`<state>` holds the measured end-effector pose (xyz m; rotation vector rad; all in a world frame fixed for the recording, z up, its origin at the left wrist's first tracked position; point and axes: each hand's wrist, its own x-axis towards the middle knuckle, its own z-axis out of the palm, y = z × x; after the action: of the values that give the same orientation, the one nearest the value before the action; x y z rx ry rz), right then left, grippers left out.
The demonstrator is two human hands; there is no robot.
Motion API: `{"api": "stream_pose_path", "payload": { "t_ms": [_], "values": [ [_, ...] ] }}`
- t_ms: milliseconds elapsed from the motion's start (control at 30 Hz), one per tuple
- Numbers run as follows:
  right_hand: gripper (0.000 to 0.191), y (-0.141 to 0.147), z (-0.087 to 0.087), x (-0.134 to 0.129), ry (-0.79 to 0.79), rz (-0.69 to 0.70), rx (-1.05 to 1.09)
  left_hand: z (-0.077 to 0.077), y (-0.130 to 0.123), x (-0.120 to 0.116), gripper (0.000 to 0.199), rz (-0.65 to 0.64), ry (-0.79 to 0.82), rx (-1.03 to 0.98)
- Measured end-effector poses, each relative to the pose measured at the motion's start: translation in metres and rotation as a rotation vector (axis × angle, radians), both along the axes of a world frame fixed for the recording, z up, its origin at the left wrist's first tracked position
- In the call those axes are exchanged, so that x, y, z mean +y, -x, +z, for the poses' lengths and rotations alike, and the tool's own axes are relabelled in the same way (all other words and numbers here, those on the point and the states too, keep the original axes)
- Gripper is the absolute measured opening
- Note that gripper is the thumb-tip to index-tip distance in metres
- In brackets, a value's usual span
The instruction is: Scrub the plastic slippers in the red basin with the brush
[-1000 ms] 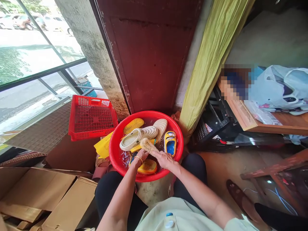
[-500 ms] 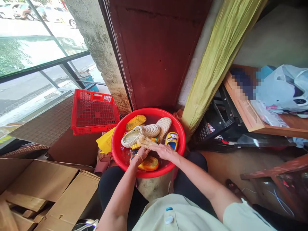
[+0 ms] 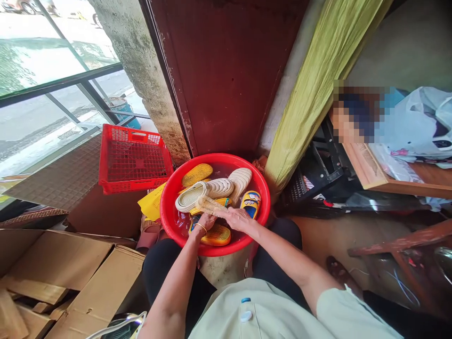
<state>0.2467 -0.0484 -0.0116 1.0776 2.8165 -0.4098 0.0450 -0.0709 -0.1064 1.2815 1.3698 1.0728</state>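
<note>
A red basin (image 3: 167, 226) of water holds several slippers. My right hand (image 3: 238, 219) is closed round the handle of a scrub brush (image 3: 208, 206), whose pale bristles lie over a yellow slipper (image 3: 222, 203). Beside the brush, my left hand (image 3: 206, 221) is closed on that yellow slipper; its fingertips are partly hidden. Just below the left hand is another yellow slipper (image 3: 217, 235). White slippers (image 3: 192, 195) with ridged soles rest above the brush. A yellow and blue slipper (image 3: 251, 202) is at the right, and a yellow sole (image 3: 197, 174) at the back left.
Behind the basin stands a dark red door (image 3: 226, 84). A red crate (image 3: 136, 160) is at the left, above cardboard boxes (image 3: 88, 287). The yellow-green curtain (image 3: 303, 108) hangs to the right, near a wooden table (image 3: 377, 174) bearing a plastic bag (image 3: 420, 127).
The view has shifted slightly, so the surroundings sit a little higher and further left. The brush has moved slightly against the slipper; both hands keep their grip.
</note>
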Motion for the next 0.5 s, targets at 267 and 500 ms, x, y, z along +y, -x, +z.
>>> {"api": "stream_pose_path", "payload": {
  "t_ms": [267,500],
  "values": [
    [0.056,-0.085,0.016,0.04,-0.025,-0.111,-0.081,0.009,0.003,-0.011,0.032,-0.005,0.09,-0.137],
    [0.057,-0.032,0.006,0.029,-0.038,0.11,-0.058,0.009,-0.011,-0.012,0.029,0.007,0.085,-0.25]
  ]
}}
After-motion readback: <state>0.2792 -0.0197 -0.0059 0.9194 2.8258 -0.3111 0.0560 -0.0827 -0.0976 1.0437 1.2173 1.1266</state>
